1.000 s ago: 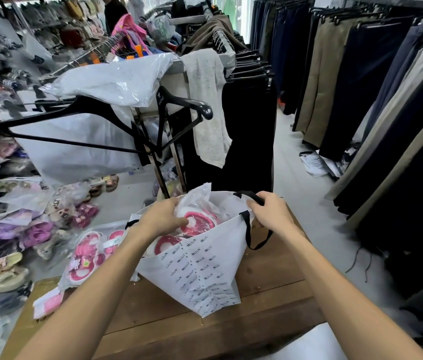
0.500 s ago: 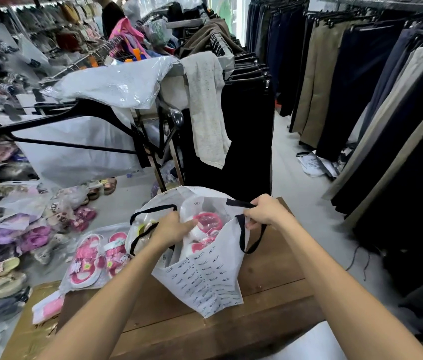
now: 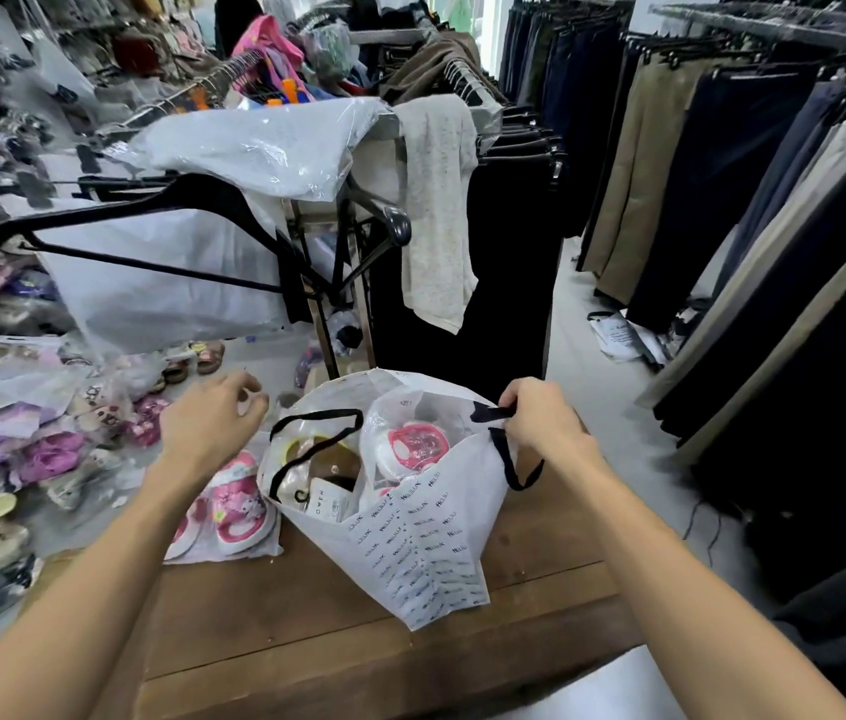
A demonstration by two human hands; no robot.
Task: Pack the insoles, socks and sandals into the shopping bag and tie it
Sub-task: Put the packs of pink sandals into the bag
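Right now we have the white shopping bag [image 3: 426,553] standing open on the wooden table [image 3: 306,641], its mouth tilted toward us and its printed side facing the near edge. Our right hand [image 3: 540,423] is closed around the bag's right black handle [image 3: 511,462], pinching it up at the rim so that the loop hangs down below the fist. Our left hand [image 3: 213,420] is off the bag, hovering to its left above the table's far side with the fingers loosely curled and nothing in them. The other black handle [image 3: 316,433] lies slack across the bag's opening. Inside the bag we see a plastic-wrapped pair of pink and white sandals [image 3: 413,444] on the right, and on the left a brownish packet with a white label [image 3: 327,504]; whether that is the socks or the insoles we cannot tell. Just left of the bag, under our left forearm, another wrapped pair of pink sandals [image 3: 241,506] lies flat on the table.
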